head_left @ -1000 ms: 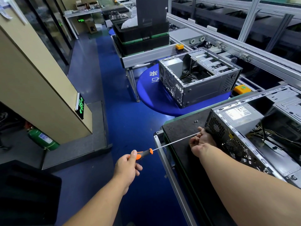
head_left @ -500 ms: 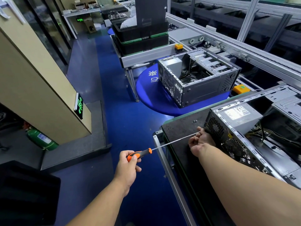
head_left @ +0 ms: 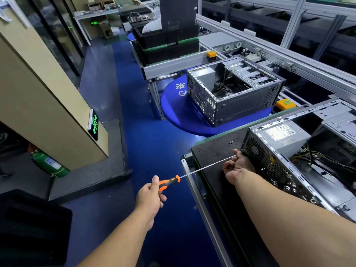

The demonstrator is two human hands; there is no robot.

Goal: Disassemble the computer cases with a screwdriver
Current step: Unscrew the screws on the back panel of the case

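The head view looks down a workshop aisle with a glossy blue floor [head_left: 154, 143], a beige pillar on the left and an aluminium-framed conveyor line [head_left: 289, 60] running along the right. In the foreground a dark worktop [head_left: 212, 157] carries the near computer case [head_left: 289, 170], lying on its side with its side panel already off, so the power supply [head_left: 283, 135], cables and drive bays show. Two small loose screws [head_left: 230, 142] lie on the worktop just beside its rear corner, which suggests some fasteners are already out.

The left hand [head_left: 149, 197] has its fingers wrapped round the orange-and-black handle of a long-shafted screwdriver [head_left: 192, 171]. The shaft runs up and right to the right hand [head_left: 238, 166], whose fingers are curled round the tip end, right against the perforated rear panel of the case beside the power supply fan grille. The tip itself is hidden by that hand, so I cannot tell whether it sits in a screw.

A second computer case [head_left: 235, 93] stands further along on a round blue platform [head_left: 173, 105], also open at the top, its insides still fitted.

As a judgement, the work is at an early to middle stage: covers are removed, rear screws are being worked, and the power supply, drives and frames of both cases remain to be taken out.
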